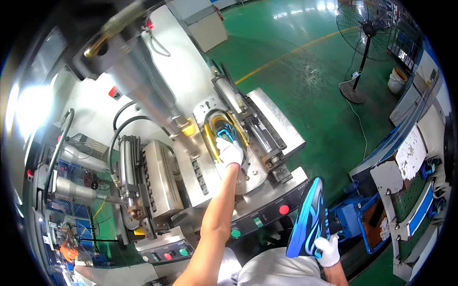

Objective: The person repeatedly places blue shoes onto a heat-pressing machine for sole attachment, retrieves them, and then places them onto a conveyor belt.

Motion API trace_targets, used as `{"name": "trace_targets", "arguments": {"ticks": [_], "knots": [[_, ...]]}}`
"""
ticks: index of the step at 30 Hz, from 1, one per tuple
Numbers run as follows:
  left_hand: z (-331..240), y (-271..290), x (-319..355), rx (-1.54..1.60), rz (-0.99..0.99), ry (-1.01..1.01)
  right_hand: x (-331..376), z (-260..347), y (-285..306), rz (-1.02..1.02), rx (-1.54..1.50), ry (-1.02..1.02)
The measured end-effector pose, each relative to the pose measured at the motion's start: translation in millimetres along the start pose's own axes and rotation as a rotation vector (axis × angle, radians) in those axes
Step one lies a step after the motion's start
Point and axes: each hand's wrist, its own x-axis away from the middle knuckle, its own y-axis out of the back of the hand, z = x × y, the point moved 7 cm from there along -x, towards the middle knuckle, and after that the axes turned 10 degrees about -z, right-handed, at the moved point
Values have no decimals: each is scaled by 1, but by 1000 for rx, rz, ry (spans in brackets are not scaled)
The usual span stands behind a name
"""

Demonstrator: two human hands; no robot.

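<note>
A blue-and-black sports shoe (224,129) sits between the yellow-edged pads of a metal press (191,183). My left hand (230,152), in a white glove, reaches in and has its fingers closed on the near part of this shoe; the hand covers much of it. At the lower right, my right hand (329,250), also gloved in white, grips a second shoe (307,221) of bright blue and black. That shoe is held upright beside the machine's front, toe up, its dark sole turned left.
Below the press runs a control panel (257,223) with red and green buttons. A similar metal station (160,178) stands to the left. Blue bins (348,219) and a rack with shoes (431,167) are on the right. A standing fan (365,38) is on the green floor behind.
</note>
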Motion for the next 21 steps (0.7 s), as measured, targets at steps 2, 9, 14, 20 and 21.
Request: {"name": "trace_targets", "arguments": {"ticks": [2, 9, 14, 20, 21], "knots": [[-17, -20, -1, -13, 141, 6, 12, 14, -4, -147, -163, -71], [42, 82, -19, 600, 357, 187, -36, 57, -66, 5, 311, 257], [51, 234, 99, 457, 193, 50, -82, 141, -181, 60, 553, 470], [195, 344, 281, 529, 401, 437, -243, 158, -417, 325, 864, 716], [225, 354, 316, 434, 399, 408, -276, 138, -440, 306, 989, 808]]}}
